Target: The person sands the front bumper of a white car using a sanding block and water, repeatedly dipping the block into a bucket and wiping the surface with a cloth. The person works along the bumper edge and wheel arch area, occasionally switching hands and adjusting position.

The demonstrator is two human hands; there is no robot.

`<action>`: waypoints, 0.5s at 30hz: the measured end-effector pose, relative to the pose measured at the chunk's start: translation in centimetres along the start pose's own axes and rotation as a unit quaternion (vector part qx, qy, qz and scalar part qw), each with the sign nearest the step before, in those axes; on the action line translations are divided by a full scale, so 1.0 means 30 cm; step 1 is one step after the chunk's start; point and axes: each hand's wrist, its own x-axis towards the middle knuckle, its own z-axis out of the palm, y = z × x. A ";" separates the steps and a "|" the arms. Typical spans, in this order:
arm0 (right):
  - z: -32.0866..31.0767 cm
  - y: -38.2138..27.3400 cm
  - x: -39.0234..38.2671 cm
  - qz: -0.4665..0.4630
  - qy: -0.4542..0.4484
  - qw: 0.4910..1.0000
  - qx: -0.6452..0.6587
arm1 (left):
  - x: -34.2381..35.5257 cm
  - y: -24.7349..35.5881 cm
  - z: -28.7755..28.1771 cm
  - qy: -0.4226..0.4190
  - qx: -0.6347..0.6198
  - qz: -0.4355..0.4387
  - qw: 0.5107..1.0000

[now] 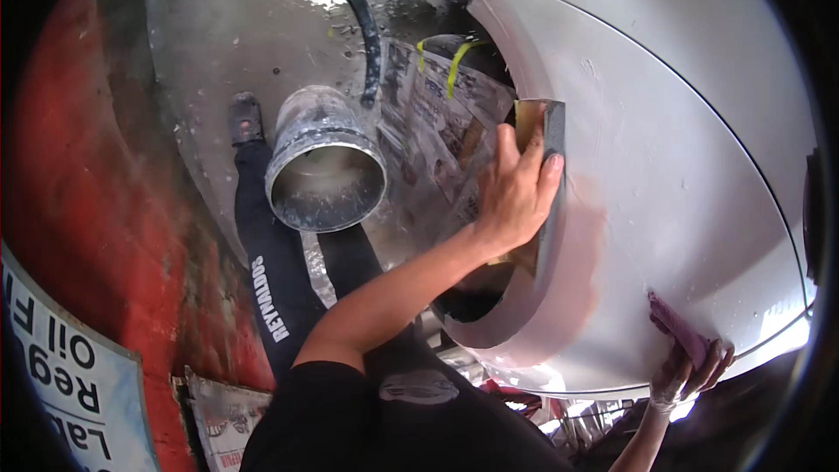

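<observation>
Over on the left is a worn red wall [74, 140], with a blue and white sign [105, 398] low down on it. Next comes a leg in dark pants [262, 253], its foot in a dark shoe [246, 118]. Right beside it, on the wet grey floor [227, 26], is a messy grey bucket [293, 144] with its round mouth showing. A dark curved strip [370, 44] lies past the bucket, and sheets of newspaper [428, 114] lie to the right of that.

Then I see the left hand [517, 194]. Its grip is partly closed, fingers and thumb bent on a dark grey sanding pad [555, 125]. The pad is at the edge of the round wheel opening on a silver car panel [673, 140]. A pink patch [581, 262] curves along that edge.

Furthest right, low down, is the right hand [680, 376]. Its grip is closed around a purple cloth [686, 336], which is against the panel.
</observation>
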 end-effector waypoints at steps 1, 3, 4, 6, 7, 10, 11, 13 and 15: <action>0.001 0.007 0.006 -0.004 0.002 1.000 0.013 | -0.001 -0.027 0.011 0.020 0.015 0.049 0.998; 0.010 0.000 0.060 -0.018 0.026 0.999 0.005 | 0.322 -0.123 -0.002 0.043 -0.030 -0.078 0.996; 0.021 0.005 0.082 -0.031 0.039 0.999 0.002 | 0.539 -0.304 -0.029 -0.035 0.108 -0.048 0.992; 0.051 0.017 0.084 -0.041 0.052 0.998 0.003 | 0.722 -0.366 -0.092 0.042 0.036 -0.100 0.994; 0.048 0.028 0.049 -0.035 0.043 0.998 0.004 | 0.648 -0.321 -0.060 0.033 0.008 -0.116 0.993; 0.004 0.015 -0.008 -0.011 0.007 1.000 -0.007 | 0.161 -0.087 0.016 0.043 0.046 -0.032 0.997; -0.001 -0.002 0.008 -0.012 0.013 1.000 -0.009 | -0.011 -0.016 0.011 0.006 0.049 0.013 0.999; 0.006 -0.007 0.032 -0.014 0.022 1.000 -0.002 | 0.003 -0.017 0.004 0.009 -0.020 -0.017 1.000; 0.017 -0.005 0.054 -0.023 0.044 0.999 0.014 | 0.309 -0.103 -0.030 0.014 -0.080 -0.104 0.991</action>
